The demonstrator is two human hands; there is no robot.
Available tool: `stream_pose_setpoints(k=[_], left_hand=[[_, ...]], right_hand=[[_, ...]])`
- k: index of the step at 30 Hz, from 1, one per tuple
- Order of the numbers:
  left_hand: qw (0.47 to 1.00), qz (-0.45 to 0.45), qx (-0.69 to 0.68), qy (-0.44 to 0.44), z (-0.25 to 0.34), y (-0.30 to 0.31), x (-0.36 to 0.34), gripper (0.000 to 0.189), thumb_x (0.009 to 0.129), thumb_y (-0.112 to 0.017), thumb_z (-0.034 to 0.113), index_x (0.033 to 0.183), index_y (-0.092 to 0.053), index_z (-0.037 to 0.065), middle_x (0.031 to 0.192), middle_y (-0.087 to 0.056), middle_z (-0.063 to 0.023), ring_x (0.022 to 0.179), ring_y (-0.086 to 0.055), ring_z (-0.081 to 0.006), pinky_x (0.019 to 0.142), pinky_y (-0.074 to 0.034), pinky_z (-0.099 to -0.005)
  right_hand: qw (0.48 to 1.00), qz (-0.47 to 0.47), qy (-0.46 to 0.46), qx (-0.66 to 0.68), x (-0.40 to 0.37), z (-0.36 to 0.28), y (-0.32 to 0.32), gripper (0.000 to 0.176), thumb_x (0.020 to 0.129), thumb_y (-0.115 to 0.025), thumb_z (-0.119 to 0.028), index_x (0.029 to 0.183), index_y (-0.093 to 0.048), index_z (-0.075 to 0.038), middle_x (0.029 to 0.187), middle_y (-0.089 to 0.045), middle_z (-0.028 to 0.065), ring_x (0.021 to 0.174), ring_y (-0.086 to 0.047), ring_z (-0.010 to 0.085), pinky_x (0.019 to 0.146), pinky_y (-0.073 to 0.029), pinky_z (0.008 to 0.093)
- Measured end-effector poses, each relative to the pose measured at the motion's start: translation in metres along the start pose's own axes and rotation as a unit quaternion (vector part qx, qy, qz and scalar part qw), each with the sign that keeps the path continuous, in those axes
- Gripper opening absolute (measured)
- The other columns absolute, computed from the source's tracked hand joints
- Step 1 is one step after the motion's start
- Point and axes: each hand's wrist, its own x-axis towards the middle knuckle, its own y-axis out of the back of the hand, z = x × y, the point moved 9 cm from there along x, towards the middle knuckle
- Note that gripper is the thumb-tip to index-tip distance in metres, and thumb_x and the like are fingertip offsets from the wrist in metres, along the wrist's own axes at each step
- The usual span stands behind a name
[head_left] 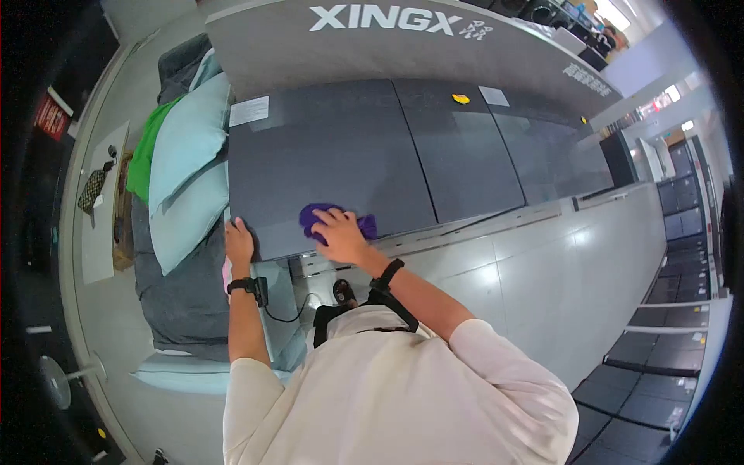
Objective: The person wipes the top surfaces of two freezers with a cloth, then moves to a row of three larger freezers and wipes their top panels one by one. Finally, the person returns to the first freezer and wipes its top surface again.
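Note:
A purple cloth [314, 215] lies low on the dark grey door of a tall refrigerator [325, 155]. My right hand [339, 234] presses flat on the cloth, fingers spread over it. My left hand [239, 242] rests on the bottom left corner of the same door, gripping its edge. Both wrists wear black bands.
More dark grey doors [465, 147] stand to the right, one with a yellow sticker [461, 98]. A grey header reads XINGX [384, 19]. Pale blue pillows [186, 155] and a green item [143, 159] lie on a bed at left. Glossy tiled floor [558, 271] spreads right.

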Motion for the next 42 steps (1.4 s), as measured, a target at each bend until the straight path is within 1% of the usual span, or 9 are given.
stream_pose_setpoints(k=[1,11,22,26,28,31,34,37,42], left_hand=[[0.999,-0.034,0.002,0.032,0.018,0.011,-0.017,0.064,0.102,-0.023,0.053,0.135,-0.046,0.002,0.137,-0.048,-0.0293,0.122,-0.048,-0.0492,0.102,-0.038,-0.0533],[0.998,0.02,0.054,0.018,0.042,0.029,-0.033,0.059,0.104,-0.027,0.047,0.13,-0.048,0.0,0.122,-0.059,-0.0241,0.109,-0.058,-0.0419,0.089,-0.047,-0.0501],[0.998,0.028,0.054,0.028,0.038,0.031,-0.033,0.055,0.103,-0.031,0.044,0.126,-0.05,-0.003,0.118,-0.059,-0.0251,0.107,-0.058,-0.0429,0.088,-0.048,-0.0492],[0.997,0.03,0.068,0.033,0.048,0.034,-0.034,0.055,0.103,-0.033,0.043,0.126,-0.05,-0.004,0.119,-0.059,-0.0256,0.107,-0.058,-0.0429,0.088,-0.048,-0.0495],[0.995,0.054,0.084,0.014,0.045,0.033,-0.036,0.055,0.103,-0.033,0.042,0.126,-0.05,-0.005,0.12,-0.059,-0.0259,0.107,-0.058,-0.043,0.089,-0.047,-0.0498],[0.994,0.066,0.091,0.014,0.034,0.027,-0.036,0.056,0.104,-0.033,0.042,0.128,-0.049,-0.006,0.121,-0.058,-0.0266,0.107,-0.058,-0.0436,0.09,-0.048,-0.0492],[0.995,0.042,0.085,0.034,0.04,0.031,-0.035,0.055,0.104,-0.033,0.04,0.127,-0.05,-0.006,0.123,-0.058,-0.0269,0.109,-0.058,-0.0439,0.09,-0.047,-0.0493],[0.997,0.046,0.066,0.007,0.057,0.043,-0.041,0.052,0.104,-0.035,0.039,0.126,-0.051,-0.006,0.122,-0.058,-0.0283,0.108,-0.058,-0.045,0.09,-0.047,-0.0495],[0.995,0.065,0.07,-0.017,0.021,0.02,-0.028,0.052,0.105,-0.036,0.036,0.126,-0.05,-0.009,0.116,-0.061,-0.0312,0.106,-0.058,-0.0475,0.093,-0.046,-0.0487]], right_hand=[[0.999,-0.01,0.032,0.027,0.0,-0.009,-0.004,0.036,0.081,-0.066,-0.032,0.112,-0.064,-0.014,0.14,-0.051,0.0105,0.127,-0.045,0.0336,0.098,-0.038,0.0505],[0.993,-0.093,0.033,0.058,-0.006,0.104,0.04,0.024,0.079,-0.072,-0.015,0.1,-0.06,-0.012,0.136,-0.054,0.0119,0.123,-0.052,0.0344,0.099,-0.045,0.0453],[0.998,-0.055,0.033,0.01,0.236,0.141,-0.017,0.02,0.075,-0.066,-0.004,0.092,-0.06,-0.013,0.117,-0.063,0.0125,0.114,-0.058,0.0345,0.091,-0.048,0.0462],[0.996,-0.089,-0.008,-0.012,0.276,0.131,-0.024,0.024,0.072,-0.067,-0.002,0.092,-0.06,-0.013,0.13,-0.058,0.01,0.121,-0.054,0.0336,0.092,-0.047,0.0531],[0.995,-0.079,-0.04,-0.044,0.273,0.124,-0.021,0.023,0.072,-0.068,-0.003,0.091,-0.062,-0.015,0.136,-0.055,0.0094,0.124,-0.051,0.0342,0.092,-0.046,0.0581],[0.993,-0.096,-0.062,-0.028,0.273,0.115,-0.012,0.021,0.07,-0.07,-0.006,0.087,-0.066,-0.016,0.115,-0.058,0.0084,0.117,-0.051,0.0343,0.093,-0.045,0.0608],[0.997,-0.051,0.048,0.012,0.268,0.108,-0.027,0.021,0.068,-0.07,-0.012,0.088,-0.068,-0.017,0.108,-0.058,0.008,0.105,-0.055,0.0367,0.086,-0.052,0.0483],[0.993,-0.066,0.029,0.096,0.218,0.062,-0.013,0.022,0.068,-0.072,-0.015,0.089,-0.068,-0.013,0.109,-0.056,0.0098,0.105,-0.053,0.0347,0.087,-0.05,0.045],[0.983,0.087,-0.159,0.036,0.113,0.031,-0.007,0.03,0.078,-0.068,-0.025,0.102,-0.062,-0.01,0.123,-0.046,0.0196,0.116,-0.047,0.0376,0.085,-0.051,0.0477]])
